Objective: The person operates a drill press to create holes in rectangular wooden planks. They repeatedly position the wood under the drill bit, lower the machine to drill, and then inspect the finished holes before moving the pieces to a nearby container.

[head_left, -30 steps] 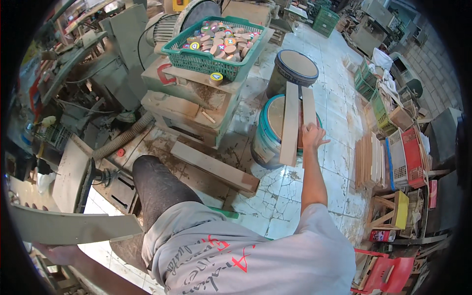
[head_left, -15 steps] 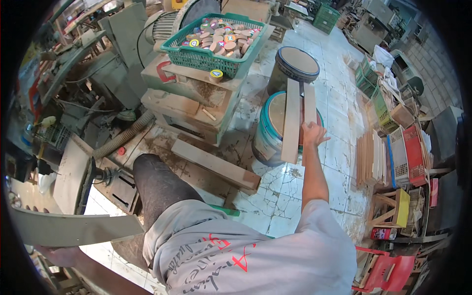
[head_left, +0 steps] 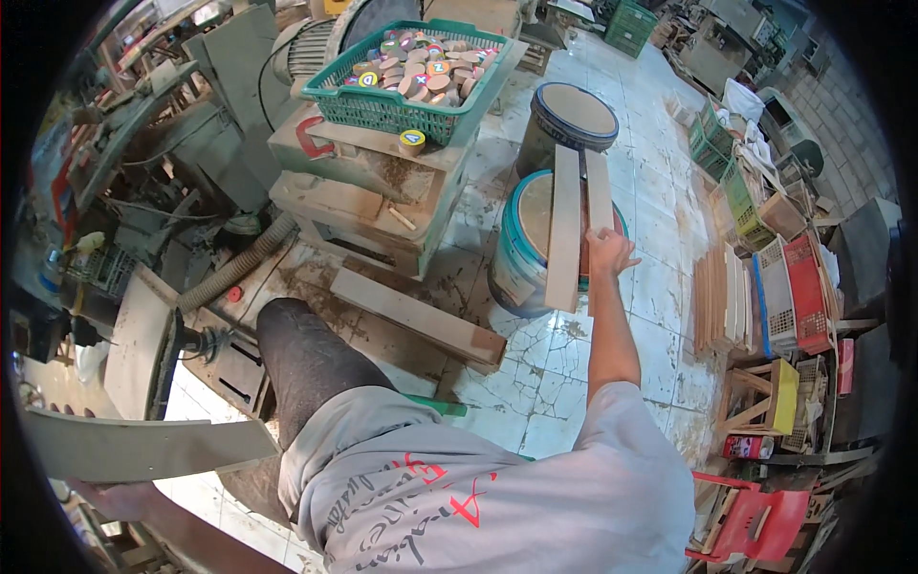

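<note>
A long pale board [head_left: 143,450] spans the lower left, and my left hand [head_left: 120,497] is closed round it, with fingertips showing past its far edge. My right hand [head_left: 609,253] reaches forward to the right one of two narrow wooden boards [head_left: 599,196] and grips its edge, one or two fingers sticking out to the right. Beside it lies the left board [head_left: 564,220]. Both boards rest across a teal-rimmed drum [head_left: 526,206] and reach toward a dark-rimmed drum [head_left: 574,110] behind it. My right palm is hidden from view.
A green basket [head_left: 382,113] of round wooden pieces stands on a dusty machine table [head_left: 363,201]; one loose disc [head_left: 412,142] lies before it. A wooden beam [head_left: 411,316] lies near my knee. Stacked boards [head_left: 717,297], crates [head_left: 808,287] and a red chair [head_left: 755,526] line the right.
My right hand has shifted slightly up in the view, still at the right board. More of my left fingertips now show over the far edge of the board. The whole view has shifted a little.
</note>
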The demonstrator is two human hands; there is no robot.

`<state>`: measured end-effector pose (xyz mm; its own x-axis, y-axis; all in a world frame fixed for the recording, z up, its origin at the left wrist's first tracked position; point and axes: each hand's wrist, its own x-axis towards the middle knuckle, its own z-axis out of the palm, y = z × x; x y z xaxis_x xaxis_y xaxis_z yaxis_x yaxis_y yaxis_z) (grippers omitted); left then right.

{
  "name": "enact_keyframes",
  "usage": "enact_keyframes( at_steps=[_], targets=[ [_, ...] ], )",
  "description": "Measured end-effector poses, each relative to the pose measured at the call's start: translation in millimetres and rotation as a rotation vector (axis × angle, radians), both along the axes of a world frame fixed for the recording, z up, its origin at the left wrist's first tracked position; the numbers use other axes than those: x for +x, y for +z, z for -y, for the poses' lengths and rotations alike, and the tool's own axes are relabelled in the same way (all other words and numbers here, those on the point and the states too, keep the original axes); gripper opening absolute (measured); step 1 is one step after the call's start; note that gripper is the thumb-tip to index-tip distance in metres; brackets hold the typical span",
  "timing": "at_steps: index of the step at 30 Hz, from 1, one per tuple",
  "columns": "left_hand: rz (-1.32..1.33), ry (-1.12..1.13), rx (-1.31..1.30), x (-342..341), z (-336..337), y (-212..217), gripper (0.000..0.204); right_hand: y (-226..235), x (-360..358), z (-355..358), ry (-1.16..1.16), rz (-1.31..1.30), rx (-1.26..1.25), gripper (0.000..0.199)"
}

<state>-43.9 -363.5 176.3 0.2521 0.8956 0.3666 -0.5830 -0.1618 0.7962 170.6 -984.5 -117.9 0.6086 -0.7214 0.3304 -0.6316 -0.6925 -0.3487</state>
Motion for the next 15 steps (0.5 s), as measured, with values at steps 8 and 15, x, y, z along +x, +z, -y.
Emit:
enact_keyframes(
  at_steps=[8,15],
  targets=[
    [0.185,-0.549,0.228,-18,-66,-24,0.058,10,-11,15,0.025,0.307,0.269,0.034],
    [0.053,-0.085,-0.003,-14,-15,7,0.056,83,-47,-27,0.574,0.957,1.873,0.062]
  ],
)
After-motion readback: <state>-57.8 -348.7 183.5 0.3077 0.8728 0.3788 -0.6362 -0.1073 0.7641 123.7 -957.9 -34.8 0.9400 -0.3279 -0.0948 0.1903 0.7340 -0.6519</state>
